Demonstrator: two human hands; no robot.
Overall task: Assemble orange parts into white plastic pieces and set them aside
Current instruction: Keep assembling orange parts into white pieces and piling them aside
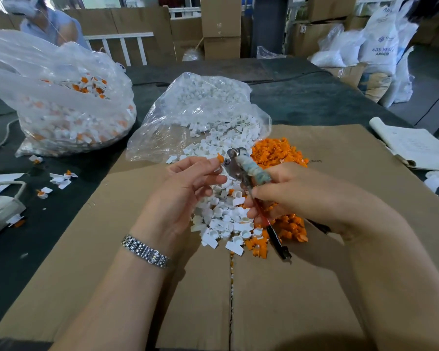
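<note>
Orange part (220, 157) sits pinched at the fingertips of the left hand (188, 183), seemingly seated in a small white plastic piece (217, 170) that the same fingers hold; the joint itself is too small to read clearly. Both are raised above the cardboard sheet (86, 249), just beside the metal head of the pliers-like hand tool (241, 168). The right hand (289, 196) grips that tool, fingers curled round its wrapped handle and its red and black lower handle, with the tool head pointing up and left towards the part.

My judgement is that these pieces are very light, rigid moulded plastic, smooth enough to slip and small enough to flick away if squeezed unevenly. The best hold looks to be a fingertip pinch on the white body, leaving the orange end free for the tool.

The left palm faces inward with the wrist bent slightly back; a metal watch band (145, 252) circles that wrist. The right forearm comes in from the lower right, hand turned palm-down over the heaps.

Below the hands lie a heap of loose white pieces (226, 219) and, touching it on the right, a heap of orange parts (276, 150). A clear bag of white pieces (203, 102) spills open behind them. Well to the left, a larger bag of assembled pieces (61, 107) rests on the dark table (314, 97), with a few assembled pieces (61, 179) scattered near it.
</note>
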